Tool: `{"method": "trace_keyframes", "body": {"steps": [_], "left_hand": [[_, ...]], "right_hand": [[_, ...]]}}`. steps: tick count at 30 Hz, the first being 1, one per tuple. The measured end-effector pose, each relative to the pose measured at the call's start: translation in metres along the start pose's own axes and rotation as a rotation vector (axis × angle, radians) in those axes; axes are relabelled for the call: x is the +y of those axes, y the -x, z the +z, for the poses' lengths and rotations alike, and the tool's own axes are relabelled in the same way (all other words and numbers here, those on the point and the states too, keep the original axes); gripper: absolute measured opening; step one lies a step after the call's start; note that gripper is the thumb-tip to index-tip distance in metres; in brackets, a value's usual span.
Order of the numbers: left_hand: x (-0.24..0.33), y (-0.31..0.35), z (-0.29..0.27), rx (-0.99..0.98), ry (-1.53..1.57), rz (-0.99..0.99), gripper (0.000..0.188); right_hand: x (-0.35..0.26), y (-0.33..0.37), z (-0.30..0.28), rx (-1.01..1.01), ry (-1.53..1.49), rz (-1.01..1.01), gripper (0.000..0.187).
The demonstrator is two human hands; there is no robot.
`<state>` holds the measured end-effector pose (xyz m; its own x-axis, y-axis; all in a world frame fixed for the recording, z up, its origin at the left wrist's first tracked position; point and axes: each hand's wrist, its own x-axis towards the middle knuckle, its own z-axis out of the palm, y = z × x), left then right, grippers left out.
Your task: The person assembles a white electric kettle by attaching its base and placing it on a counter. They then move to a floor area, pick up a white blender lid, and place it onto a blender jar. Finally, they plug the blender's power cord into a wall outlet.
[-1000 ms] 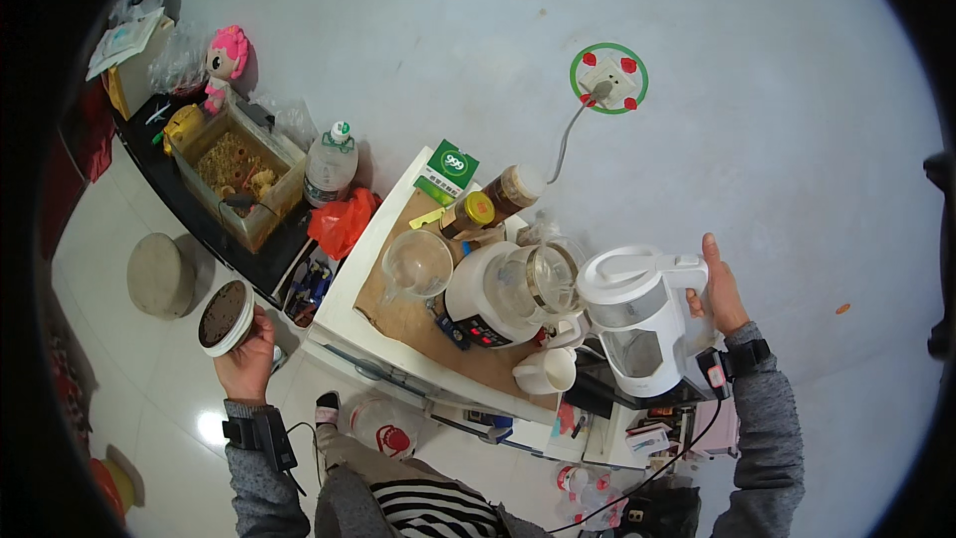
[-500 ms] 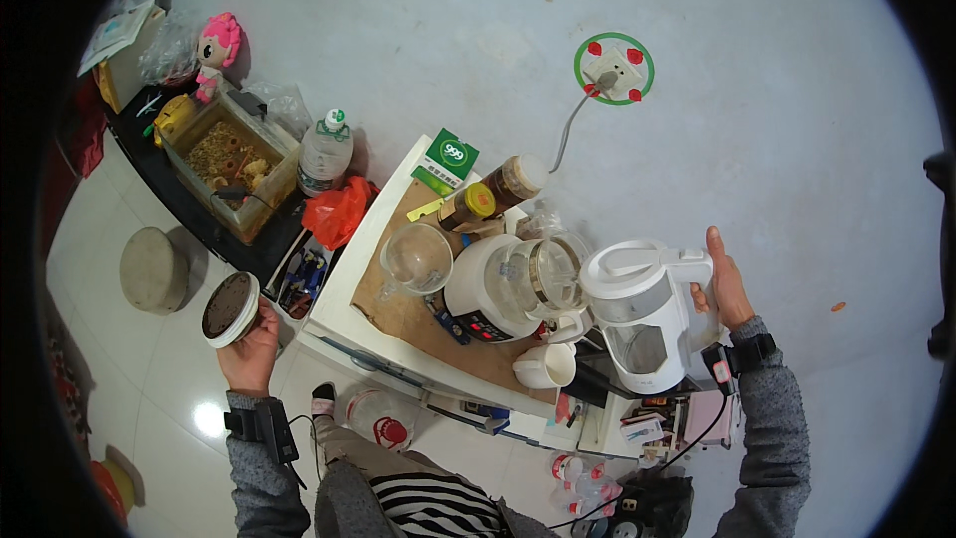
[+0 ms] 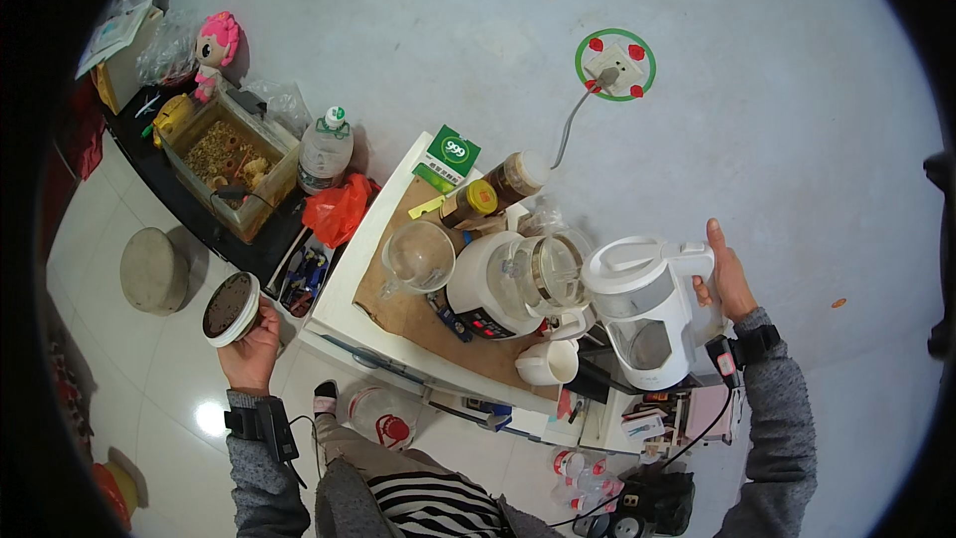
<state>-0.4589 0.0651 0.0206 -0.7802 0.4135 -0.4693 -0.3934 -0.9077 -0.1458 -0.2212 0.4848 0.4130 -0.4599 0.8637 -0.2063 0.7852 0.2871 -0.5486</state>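
My left hand (image 3: 250, 346) is closed round the lower side of a shallow round white tub (image 3: 255, 314), tilted, its round top dark brown with a few pale specks. At the right, my right hand (image 3: 734, 282) grips the handle of a white kettle (image 3: 660, 327) with see-through windows, thumb pointing up. Just left of it, a glass pot (image 3: 551, 272) with a metal band sits on a white electric base (image 3: 485, 301) with red lights; the two vessels overlap in view, so I cannot tell whether they touch. A white cup (image 3: 548, 365) stands in front.
On the cabinet (image 3: 438, 376) are a clear bowl (image 3: 418, 256), brown jars (image 3: 471, 203) and a green box (image 3: 450, 154). A power cord (image 3: 569, 124) runs to a wall socket (image 3: 609, 67). A tank (image 3: 237, 154), water bottle (image 3: 327, 151) and stool (image 3: 154, 270) are at left.
The white kettle and my right hand have shifted very slightly to the right and upward in view. My left hand keeps its hold on the tub in the same place.
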Motion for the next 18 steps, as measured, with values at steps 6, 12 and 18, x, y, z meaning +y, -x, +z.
{"method": "trace_keyframes", "body": {"steps": [6,12,18], "left_hand": [[0.0021,-0.0017,-0.0039,0.004,0.011,0.000,0.043],[0.0001,-0.0003,-0.0033,0.042,0.013,0.005,0.044],[0.0051,-0.0032,-0.0092,0.039,0.041,-0.004,0.044]], "right_hand": [[-0.0039,0.0008,0.0013,-0.015,0.016,-0.006,0.076],[-0.0051,0.0000,0.0017,-0.013,0.017,0.006,0.075],[-0.0088,-0.0005,0.0024,-0.011,0.014,0.021,0.075]]}}
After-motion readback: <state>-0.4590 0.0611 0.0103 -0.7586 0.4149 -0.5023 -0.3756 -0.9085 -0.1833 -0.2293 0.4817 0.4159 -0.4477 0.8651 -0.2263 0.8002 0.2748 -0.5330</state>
